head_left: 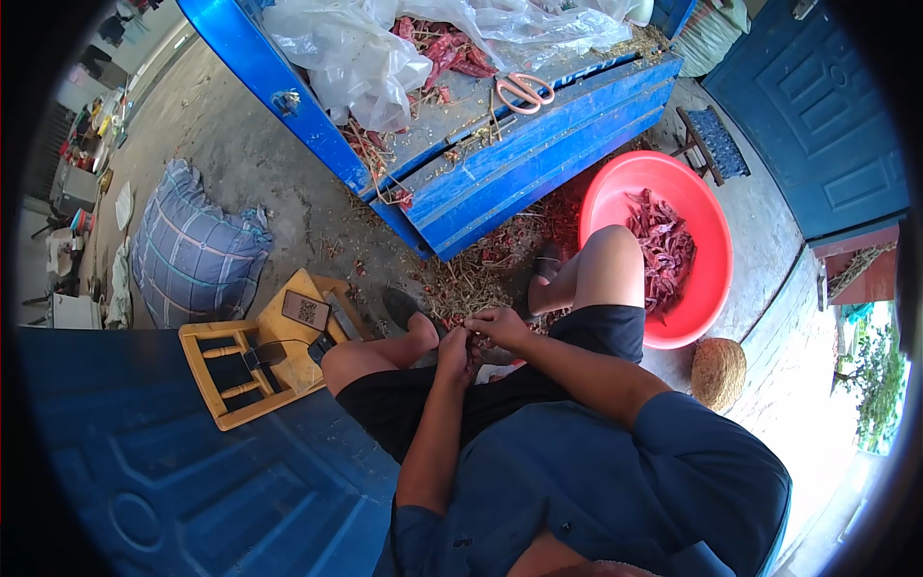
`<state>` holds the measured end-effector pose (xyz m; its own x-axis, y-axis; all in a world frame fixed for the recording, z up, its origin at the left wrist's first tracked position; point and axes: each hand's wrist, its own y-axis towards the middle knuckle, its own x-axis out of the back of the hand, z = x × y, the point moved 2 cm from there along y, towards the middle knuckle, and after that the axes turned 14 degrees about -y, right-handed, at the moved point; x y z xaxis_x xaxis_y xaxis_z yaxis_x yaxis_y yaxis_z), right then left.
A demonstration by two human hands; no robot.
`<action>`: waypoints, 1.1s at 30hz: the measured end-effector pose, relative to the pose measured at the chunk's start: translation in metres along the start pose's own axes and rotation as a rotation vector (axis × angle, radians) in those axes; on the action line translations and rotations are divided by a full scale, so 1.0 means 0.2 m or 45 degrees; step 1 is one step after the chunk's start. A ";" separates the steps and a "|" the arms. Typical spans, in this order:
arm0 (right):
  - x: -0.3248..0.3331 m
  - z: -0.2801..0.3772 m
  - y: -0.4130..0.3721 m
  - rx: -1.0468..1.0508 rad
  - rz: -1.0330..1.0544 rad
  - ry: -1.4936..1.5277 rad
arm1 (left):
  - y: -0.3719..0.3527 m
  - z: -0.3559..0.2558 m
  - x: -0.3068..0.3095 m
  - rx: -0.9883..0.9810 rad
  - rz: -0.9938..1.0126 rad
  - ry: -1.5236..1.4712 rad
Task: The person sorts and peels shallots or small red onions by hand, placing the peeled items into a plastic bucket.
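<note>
My left hand [456, 358] and my right hand [500, 328] meet over my lap, fingertips pinched together. Both are closed, and whatever lies between the fingers is too small to make out. To the right of my leg, a pink-red basin [710, 301] holds dried red chili peppers [662, 245]. More dried chilies [444, 53] lie among clear plastic sheeting [358, 67] on the blue cart bed ahead. Pink-handled scissors [524, 92] rest at the edge of that bed. Stems and chili scraps [478, 279] cover the floor between my feet.
The blue metal side [543, 144] of the cart stands in front of me. A wooden chair [216, 385] with a phone [306, 310] on it lies to the left, near a plaid sack [200, 245]. At right are a woven basket [718, 373] and a small stool [713, 141].
</note>
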<state>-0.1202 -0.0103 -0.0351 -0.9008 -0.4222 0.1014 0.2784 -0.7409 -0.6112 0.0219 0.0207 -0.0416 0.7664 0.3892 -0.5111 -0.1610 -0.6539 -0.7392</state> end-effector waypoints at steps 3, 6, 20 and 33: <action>0.05 0.07 -0.02 -0.035 -0.015 -0.125 | -0.01 0.00 -0.03 -0.012 -0.011 0.006; 0.07 0.05 0.01 0.260 -0.152 -0.527 | -0.04 -0.02 -0.04 0.030 0.021 0.036; 0.08 0.01 0.04 -0.121 -0.188 0.431 | -0.01 -0.05 -0.14 -0.044 0.098 0.053; 0.15 -0.09 0.09 -0.279 -0.227 0.528 | -0.06 -0.04 -0.23 -0.052 0.107 -0.034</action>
<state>-0.1483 -0.0271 -0.0565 -0.9970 -0.0224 -0.0741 0.0714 -0.6365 -0.7680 -0.0063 0.0058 -0.0067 0.7341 0.3488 -0.5826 -0.1983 -0.7105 -0.6752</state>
